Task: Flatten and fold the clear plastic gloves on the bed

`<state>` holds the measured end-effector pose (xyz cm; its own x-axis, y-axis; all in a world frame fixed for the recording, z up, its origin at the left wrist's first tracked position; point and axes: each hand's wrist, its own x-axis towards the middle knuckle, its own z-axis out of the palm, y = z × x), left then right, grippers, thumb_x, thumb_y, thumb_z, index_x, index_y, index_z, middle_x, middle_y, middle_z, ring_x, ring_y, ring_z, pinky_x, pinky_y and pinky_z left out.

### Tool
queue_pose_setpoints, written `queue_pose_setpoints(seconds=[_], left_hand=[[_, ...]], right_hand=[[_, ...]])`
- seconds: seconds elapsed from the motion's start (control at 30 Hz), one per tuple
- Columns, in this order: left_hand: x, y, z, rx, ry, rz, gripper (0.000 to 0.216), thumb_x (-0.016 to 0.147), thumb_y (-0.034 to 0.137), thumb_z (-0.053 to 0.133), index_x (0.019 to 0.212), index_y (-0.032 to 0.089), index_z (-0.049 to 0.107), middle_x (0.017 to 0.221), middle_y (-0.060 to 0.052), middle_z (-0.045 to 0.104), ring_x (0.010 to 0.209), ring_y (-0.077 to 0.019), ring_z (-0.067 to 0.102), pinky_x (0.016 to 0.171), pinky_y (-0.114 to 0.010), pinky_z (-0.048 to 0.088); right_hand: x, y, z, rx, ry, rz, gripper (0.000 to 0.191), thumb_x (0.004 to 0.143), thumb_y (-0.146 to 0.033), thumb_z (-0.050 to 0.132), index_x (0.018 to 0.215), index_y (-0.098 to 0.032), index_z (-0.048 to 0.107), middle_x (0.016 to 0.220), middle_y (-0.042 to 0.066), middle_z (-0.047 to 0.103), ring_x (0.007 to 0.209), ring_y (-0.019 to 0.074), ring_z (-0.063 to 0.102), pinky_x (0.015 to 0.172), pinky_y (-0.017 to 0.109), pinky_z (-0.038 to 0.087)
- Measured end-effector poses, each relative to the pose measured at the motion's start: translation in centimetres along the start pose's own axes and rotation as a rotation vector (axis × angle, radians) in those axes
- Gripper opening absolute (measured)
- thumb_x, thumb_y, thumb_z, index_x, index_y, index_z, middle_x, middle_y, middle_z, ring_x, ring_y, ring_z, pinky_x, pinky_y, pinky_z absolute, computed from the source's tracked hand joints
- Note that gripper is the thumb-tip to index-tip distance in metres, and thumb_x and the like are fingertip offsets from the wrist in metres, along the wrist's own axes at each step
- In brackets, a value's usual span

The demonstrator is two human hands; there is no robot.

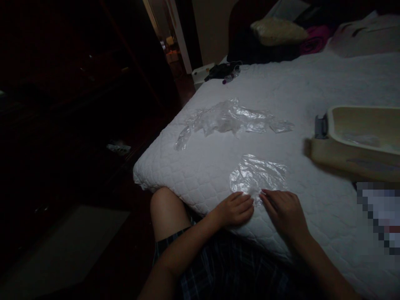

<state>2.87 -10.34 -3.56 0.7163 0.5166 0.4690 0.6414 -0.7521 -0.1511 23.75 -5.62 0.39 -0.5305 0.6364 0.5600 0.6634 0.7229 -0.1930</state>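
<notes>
A clear plastic bag (258,175) lies flattened on the white quilted mattress (312,91), close to its near edge. My left hand (235,209) rests at the bag's near edge with fingers curled together, touching the plastic. Beside it my right hand (283,210) lies with fingers stretched flat, their tips on the same near edge. Whether either hand pinches the plastic I cannot make out. Farther back on the mattress sits a loose pile of several clear plastic bags (229,118).
A beige plastic bin (356,143) with a grey handle stands at the right. Dark small items (223,71) lie at the far corner, with pillows and cloth (278,31) behind. The floor at the left is dark, with a doorway (170,37) beyond.
</notes>
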Motion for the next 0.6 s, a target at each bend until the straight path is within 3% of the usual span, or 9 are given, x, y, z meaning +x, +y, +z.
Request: queue_pose_setpoints(seconds=[0.13, 0.27, 0.4, 0.6], left_hand=[[-1.2, 0.2, 0.8, 0.057, 0.057, 0.002, 0.023, 0.09, 0.02, 0.053, 0.112, 0.02, 0.059, 0.121, -0.007, 0.063, 0.12, -0.0209, 0.054, 0.105, -0.042, 0.044], [-1.6, 0.5, 0.9, 0.049, -0.014, -0.009, 0.033, 0.09, 0.019, 0.052, 0.122, 0.025, 0.054, 0.125, -0.005, 0.06, 0.124, -0.0206, 0.051, 0.112, -0.044, 0.036], [-0.7, 0.6, 0.2, 0.075, -0.057, -0.059, 0.033, 0.092, 0.02, 0.046, 0.124, 0.017, 0.054, 0.133, -0.009, 0.056, 0.131, -0.0237, 0.044, 0.112, -0.046, 0.034], [0.4, 0.4, -0.5, 0.085, -0.033, -0.097, 0.032, 0.091, 0.023, 0.044, 0.116, 0.009, 0.058, 0.127, -0.015, 0.059, 0.125, -0.0274, 0.051, 0.107, -0.046, 0.039]], right_hand=[[-0.2, 0.1, 0.2, -0.006, -0.035, 0.003, 0.014, 0.091, -0.026, 0.053, 0.094, -0.017, 0.063, 0.086, 0.006, 0.07, 0.079, 0.0209, 0.062, 0.078, 0.036, 0.038], [-0.2, 0.1, 0.3, -0.006, -0.03, 0.012, 0.013, 0.091, -0.025, 0.053, 0.093, -0.016, 0.062, 0.086, 0.006, 0.07, 0.079, 0.0206, 0.062, 0.078, 0.036, 0.038], [-0.1, 0.1, 0.2, -0.01, -0.005, 0.014, 0.014, 0.091, -0.025, 0.052, 0.095, -0.016, 0.062, 0.086, 0.007, 0.07, 0.078, 0.02, 0.062, 0.081, 0.037, 0.038], [0.1, 0.1, -0.8, -0.041, 0.084, 0.037, 0.015, 0.089, -0.022, 0.054, 0.1, -0.014, 0.061, 0.088, 0.009, 0.069, 0.082, 0.0217, 0.062, 0.086, 0.04, 0.039]])
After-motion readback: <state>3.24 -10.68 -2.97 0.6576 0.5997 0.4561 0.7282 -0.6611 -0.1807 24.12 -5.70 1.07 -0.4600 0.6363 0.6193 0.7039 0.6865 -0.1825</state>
